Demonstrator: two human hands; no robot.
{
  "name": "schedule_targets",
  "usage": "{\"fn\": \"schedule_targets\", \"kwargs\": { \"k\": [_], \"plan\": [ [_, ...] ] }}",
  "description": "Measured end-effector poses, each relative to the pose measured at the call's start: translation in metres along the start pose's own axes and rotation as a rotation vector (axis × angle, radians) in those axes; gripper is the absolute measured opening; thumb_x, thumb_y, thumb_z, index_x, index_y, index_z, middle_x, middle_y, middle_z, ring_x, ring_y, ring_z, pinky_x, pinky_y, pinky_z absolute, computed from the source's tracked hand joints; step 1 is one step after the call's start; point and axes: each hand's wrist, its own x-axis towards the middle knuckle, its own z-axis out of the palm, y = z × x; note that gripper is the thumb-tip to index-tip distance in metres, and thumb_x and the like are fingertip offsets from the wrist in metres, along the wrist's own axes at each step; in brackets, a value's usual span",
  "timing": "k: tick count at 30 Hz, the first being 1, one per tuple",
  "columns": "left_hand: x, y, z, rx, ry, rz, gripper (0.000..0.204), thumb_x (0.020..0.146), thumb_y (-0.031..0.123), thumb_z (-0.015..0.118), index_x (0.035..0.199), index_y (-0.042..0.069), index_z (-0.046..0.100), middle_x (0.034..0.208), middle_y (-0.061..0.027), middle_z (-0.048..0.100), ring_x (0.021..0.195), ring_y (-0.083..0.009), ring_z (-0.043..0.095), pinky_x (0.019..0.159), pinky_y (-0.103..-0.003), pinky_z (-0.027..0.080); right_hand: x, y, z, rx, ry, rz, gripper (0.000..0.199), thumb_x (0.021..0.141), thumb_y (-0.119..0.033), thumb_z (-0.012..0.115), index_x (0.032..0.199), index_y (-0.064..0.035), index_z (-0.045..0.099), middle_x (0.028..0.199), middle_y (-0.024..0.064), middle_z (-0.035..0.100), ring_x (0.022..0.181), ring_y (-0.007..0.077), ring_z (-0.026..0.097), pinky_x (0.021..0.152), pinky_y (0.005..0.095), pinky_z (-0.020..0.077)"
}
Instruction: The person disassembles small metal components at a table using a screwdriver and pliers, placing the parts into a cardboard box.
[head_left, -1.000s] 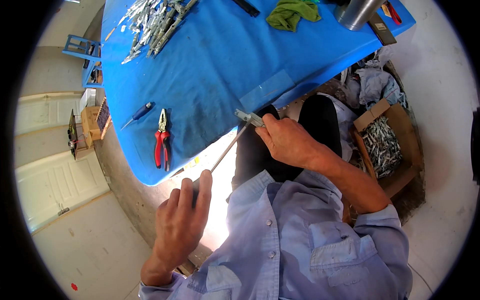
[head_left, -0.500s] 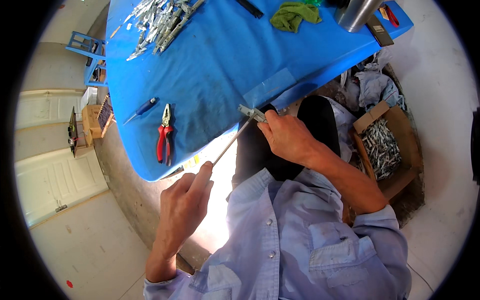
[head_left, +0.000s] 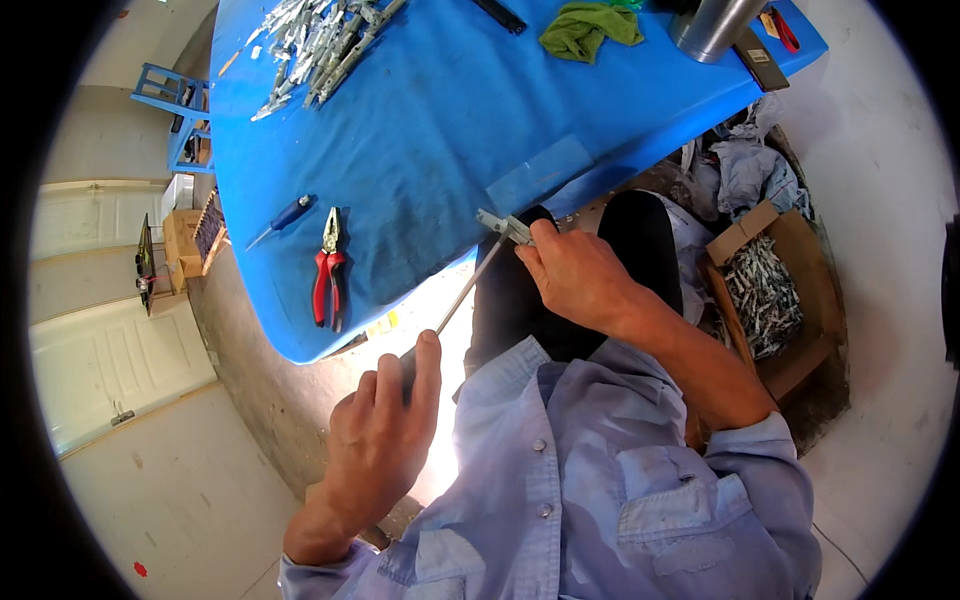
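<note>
Screwdriver (head_left: pixel 462 292), at 12 o'clock from the left hand (head_left: pixel 380 440) wrapped round its handle, meets the small metal fitting (head_left: pixel 503 225) pinched in the right hand (head_left: pixel 575 275) below the blue table (head_left: pixel 440 120) edge; shaft likely needs keeping in line, fitting steady.

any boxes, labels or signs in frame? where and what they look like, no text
Open cardboard box: on the floor right of the person, brown, flaps up, filled with small silvery metal parts.
Small cardboard box: on the floor left of the blue table, tan, squarish.
Flat dark item with a pale label: table's far right corner, rectangular.
No signs or screens visible.
</note>
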Motion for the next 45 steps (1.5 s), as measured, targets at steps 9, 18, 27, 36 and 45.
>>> {"fn": "schedule_targets", "kwargs": {
  "k": [9,18,27,36,45],
  "plan": [
    [0.017,-0.008,0.029,-0.270,0.117,-0.116,0.040,0.089,0.008,0.072,0.128,0.005,0.065,0.074,-0.0046,0.050,0.061,-0.0182,0.059,0.047,-0.033,0.044,-0.002,-0.002,0.006,0.036,0.063,-0.016,0.029,0.103,-0.025,0.058,0.092,0.0011,0.051,0.073,0.0270,0.066,0.074,0.0494,0.065,0.067,0.0592,0.0498],
    [0.018,-0.026,0.045,-0.877,0.046,-0.323,0.035,0.086,0.004,0.074,0.121,-0.001,0.070,0.093,-0.0182,0.074,0.086,-0.0306,0.073,0.077,-0.037,0.056,0.002,0.009,-0.001,0.218,-0.019,0.002,0.034,0.104,-0.027,0.056,0.093,0.0043,0.055,0.084,0.0299,0.067,0.084,0.0502,0.065,0.075,0.0570,0.0478],
    [0.019,-0.042,0.091,-1.235,-0.117,-0.509,0.041,0.089,0.012,0.072,0.127,-0.002,0.070,0.097,-0.0087,0.075,0.089,-0.0156,0.069,0.082,-0.029,0.054,0.006,0.024,0.015,0.512,-0.056,0.044,0.037,0.105,-0.029,0.056,0.094,0.0067,0.058,0.080,0.0248,0.063,0.075,0.0401,0.062,0.073,0.0481,0.0480],
    [0.008,-0.028,0.129,-1.704,-0.092,-0.576,0.046,0.097,0.017,0.075,0.135,-0.005,0.061,0.083,-0.0056,0.069,0.057,-0.0052,0.052,0.043,-0.020,0.038,-0.007,0.027,0.022,1.498,-0.352,0.334,0.036,0.112,-0.036,0.039,0.112,-0.0054,0.058,0.073,-0.0003,0.052,0.057,0.0083,0.045,0.045,0.0185,0.0330],
    [0.000,0.003,0.145,-2.009,-0.089,-0.555,0.050,0.095,0.020,0.074,0.136,-0.005,0.060,0.084,-0.0132,0.071,0.049,-0.0095,0.052,0.041,-0.023,0.036,-0.026,0.013,0.047,1.853,-0.029,0.404,0.029,0.108,-0.033,0.053,0.115,-0.0064,0.062,0.093,0.0030,0.061,0.081,0.0117,0.057,0.057,0.0243,0.0419]
  ]
}}
